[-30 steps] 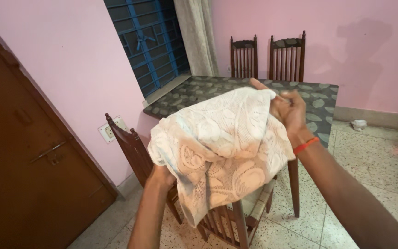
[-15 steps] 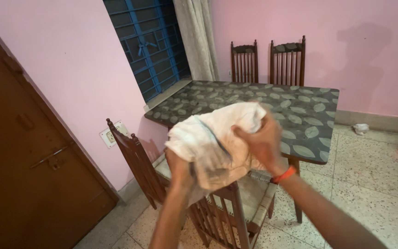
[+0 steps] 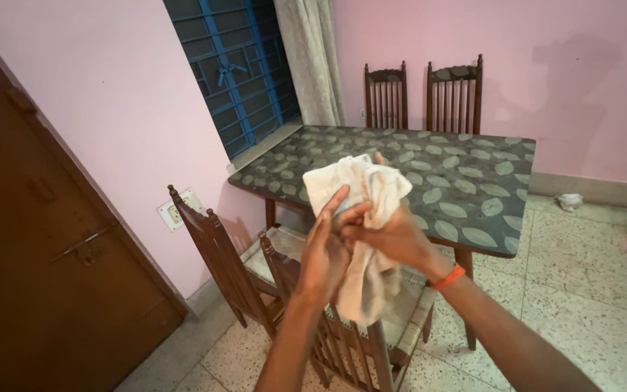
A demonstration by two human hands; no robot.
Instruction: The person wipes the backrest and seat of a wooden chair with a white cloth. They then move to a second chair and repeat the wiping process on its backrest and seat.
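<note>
I'm seeing both hands, left hand [image 3: 326,250] and right hand [image 3: 393,236], clutching a bunched cream cloth [image 3: 361,190] above the wooden chair [image 3: 255,279].

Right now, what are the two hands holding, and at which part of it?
Both hands hold a cream cloth. The left hand and right hand grip its bunched middle; its top bulges above them, and one end hangs below.

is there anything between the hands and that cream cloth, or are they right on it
Nothing visible stands between them. The left hand and the right hand both grip the cream cloth directly, bunched between them in the air above a wooden chair, in front of the leaf-patterned table.
</note>
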